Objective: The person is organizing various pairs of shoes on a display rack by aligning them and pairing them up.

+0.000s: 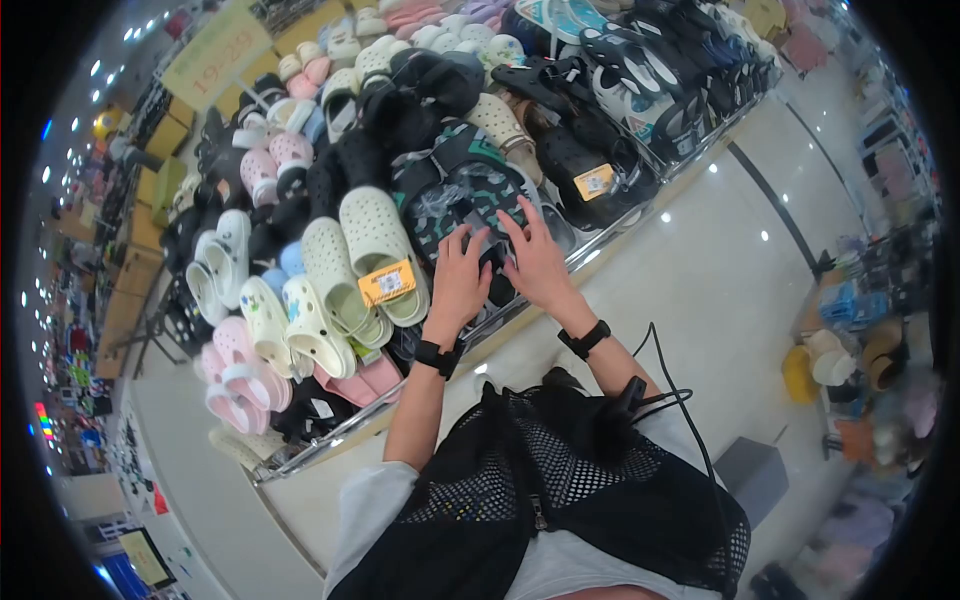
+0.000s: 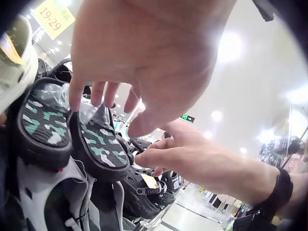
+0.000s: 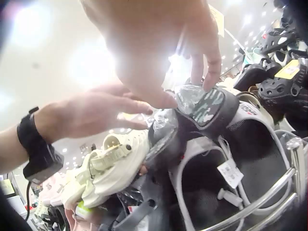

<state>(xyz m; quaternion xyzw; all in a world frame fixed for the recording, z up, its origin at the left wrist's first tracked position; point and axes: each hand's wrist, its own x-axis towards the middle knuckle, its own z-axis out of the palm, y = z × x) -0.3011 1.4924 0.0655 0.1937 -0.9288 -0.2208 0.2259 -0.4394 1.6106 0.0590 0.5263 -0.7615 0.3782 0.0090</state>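
A pair of black slippers (image 2: pixel 45 122) with a green and white camouflage footbed lies side by side on the heaped display, clear plastic film (image 3: pixel 190 96) stuffed in their toe ends. Over the pair, my left hand (image 1: pixel 462 285) has its fingers loosely bent, fingertips right at the slippers in the left wrist view. My right hand (image 1: pixel 540 265) spreads its fingers across the right slipper (image 3: pixel 209 113), thumb and fingertips apart at the film and the edge. Below the pair are grey-edged black sandals (image 3: pixel 250 154) with a white tag (image 3: pixel 231 172).
Pale green clogs (image 1: pixel 375 225) with an orange tag (image 1: pixel 388 283) stand left of the hands. Black clogs (image 1: pixel 590 150) with another tag lie to the right. A metal rail (image 1: pixel 610 245) edges the display. A yellow price sign (image 1: pixel 215 55) rises at the back left.
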